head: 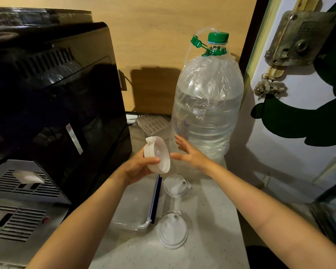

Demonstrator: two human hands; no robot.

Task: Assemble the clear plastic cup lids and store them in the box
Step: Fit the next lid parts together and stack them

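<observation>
My left hand (139,167) grips a stack of clear plastic cup lids (157,154), held on edge above the counter. My right hand (190,155) hovers just right of the stack with its fingers spread and nothing in it. Two more clear lids lie flat on the counter below: one (176,185) nearer the hands, another (172,231) nearer me. A clear plastic box (144,224) with a blue-edged rim (156,199) sits under my left forearm, partly hidden by it.
A black coffee machine (52,98) with a metal drip tray (25,193) fills the left side. A large clear water bottle (208,105) with a green cap stands just behind my right hand. A door with a metal lock (299,39) is at the right.
</observation>
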